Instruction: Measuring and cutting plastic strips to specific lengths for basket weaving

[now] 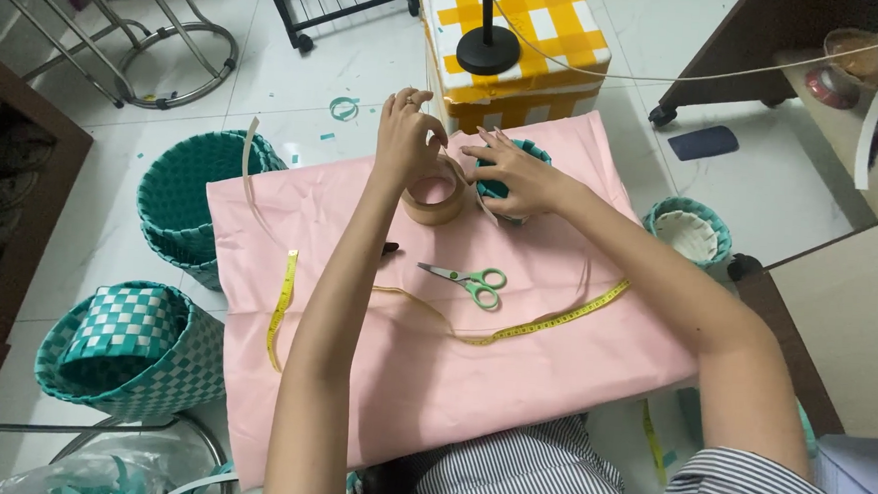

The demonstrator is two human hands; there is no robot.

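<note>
My left hand (408, 135) grips the top of a tan roll of strapping band (434, 200) that stands on a pink cloth (433, 367). My right hand (515, 173) holds the loose end of the band next to the roll, just in front of a small teal woven basket (524, 149). A long tan strip (247, 182) curls away to the left over the cloth. Green-handled scissors (469, 280) and a yellow tape measure (535, 326) lie on the cloth nearer to me.
Teal woven baskets stand on the floor at left (176, 203), lower left (133, 346) and right (690, 230). A yellow checked box (560, 43) with a black stand base (487, 51) sits beyond the cloth. Wooden furniture (835, 328) is at right.
</note>
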